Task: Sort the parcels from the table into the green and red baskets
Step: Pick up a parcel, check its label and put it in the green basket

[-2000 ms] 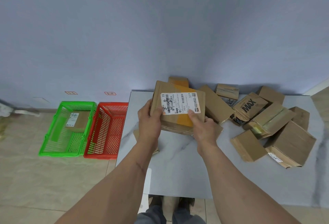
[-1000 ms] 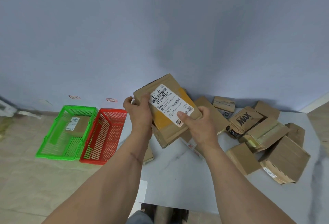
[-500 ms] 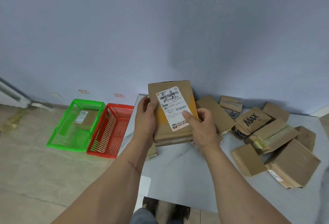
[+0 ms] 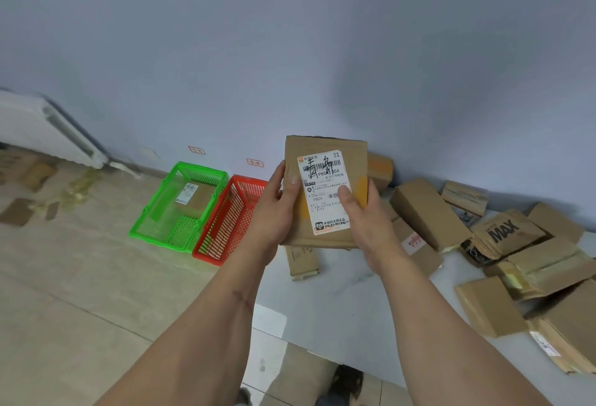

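Note:
I hold a flat brown cardboard parcel (image 4: 325, 160) upright in front of me, its white shipping label with handwritten black marks facing me. My left hand (image 4: 274, 209) grips its left edge, thumb on the front. My right hand (image 4: 364, 222) grips its right side, thumb pressed on the label. The green basket (image 4: 154, 228) stands on the floor to the left with one labelled parcel (image 4: 195, 199) in it. The red basket (image 4: 206, 249) stands beside it on the right; what shows of its inside holds nothing. Several brown parcels, one printed MAX (image 4: 506, 231), lie on the grey table (image 4: 354, 309).
A small box (image 4: 303, 260) lies on the table below the held parcel, near the table's left edge. A white radiator (image 4: 48, 128) hangs on the wall at far left. Cardboard scraps (image 4: 16, 212) lie on the tiled floor there. Two red tags (image 4: 254, 163) mark the wall behind the baskets.
The parcel has turned from lying slanted to standing upright with its label facing me, lifted clear of the table. My view has swung left, so the baskets sit nearer the middle.

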